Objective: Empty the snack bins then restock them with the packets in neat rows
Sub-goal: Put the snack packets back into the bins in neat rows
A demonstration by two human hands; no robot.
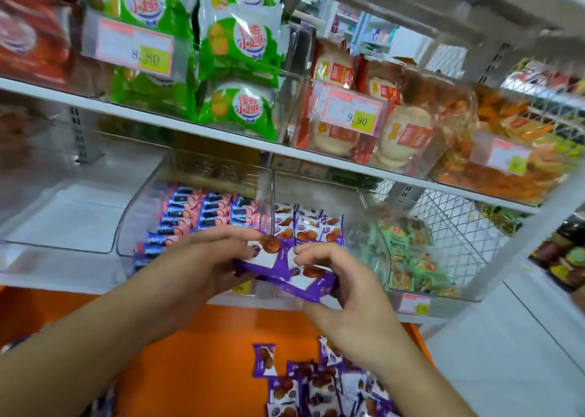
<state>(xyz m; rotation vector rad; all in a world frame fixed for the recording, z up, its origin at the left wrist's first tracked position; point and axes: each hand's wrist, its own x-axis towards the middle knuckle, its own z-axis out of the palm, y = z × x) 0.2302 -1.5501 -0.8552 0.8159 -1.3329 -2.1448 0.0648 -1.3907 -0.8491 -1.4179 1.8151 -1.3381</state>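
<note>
Both hands hold a small stack of purple-and-white snack packets [285, 269] in front of the lower shelf. My left hand [209, 258] grips the stack's left end, and my right hand [335, 290] pinches its right end with curled fingers. Just behind them a clear bin [316, 191] holds a few purple packets [308, 226] standing in a row. More purple packets [316, 385] lie loose in a pile on the orange surface [205, 337] below. The clear bin to the left holds pink-and-blue packets [202, 214] in neat rows.
An empty clear bin [63, 214] sits at the far left of the lower shelf. A bin of green packets [408, 258] stands to the right. The upper shelf [190, 128] carries bins of green packets, rice crackers and orange snacks, with price tags. A wire rack [459, 226] stands at right.
</note>
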